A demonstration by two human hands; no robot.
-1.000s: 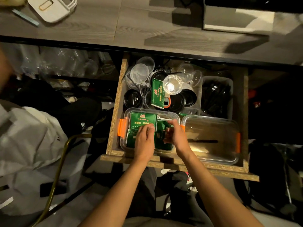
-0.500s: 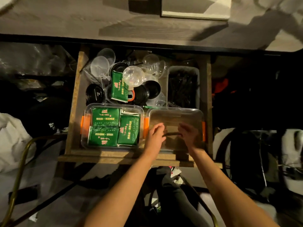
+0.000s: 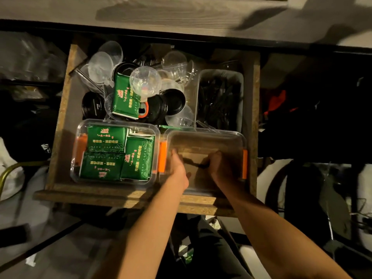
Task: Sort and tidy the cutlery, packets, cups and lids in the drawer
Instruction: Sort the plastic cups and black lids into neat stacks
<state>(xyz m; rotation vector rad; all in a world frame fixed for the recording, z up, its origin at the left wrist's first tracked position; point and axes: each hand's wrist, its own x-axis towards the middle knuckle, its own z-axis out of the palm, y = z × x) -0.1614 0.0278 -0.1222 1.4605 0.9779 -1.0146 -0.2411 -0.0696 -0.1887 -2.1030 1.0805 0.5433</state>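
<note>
The open drawer (image 3: pixel 60 117) holds two clear tubs: one (image 3: pixel 78 174) with four green packets, the other (image 3: pixel 237 137) where left hand (image 3: pixel 178 168) and right hand (image 3: pixel 220 166) pinch one dark utensil (image 3: pixel 196 163).

green packets (image 3: pixel 106 138) with gold print, black lids (image 3: pixel 173 100), orange clips (image 3: pixel 162 156)

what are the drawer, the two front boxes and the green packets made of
Drawer: looks like raw particleboard, given the speckled, unfinished brown edges.
Left box and right box: probably clear glossy plastic, since the contents show through the walls; the orange clips look like opaque plastic.
Green packets: printed paper or film wrappers with a slight sheen; which one is hard to tell.
</note>
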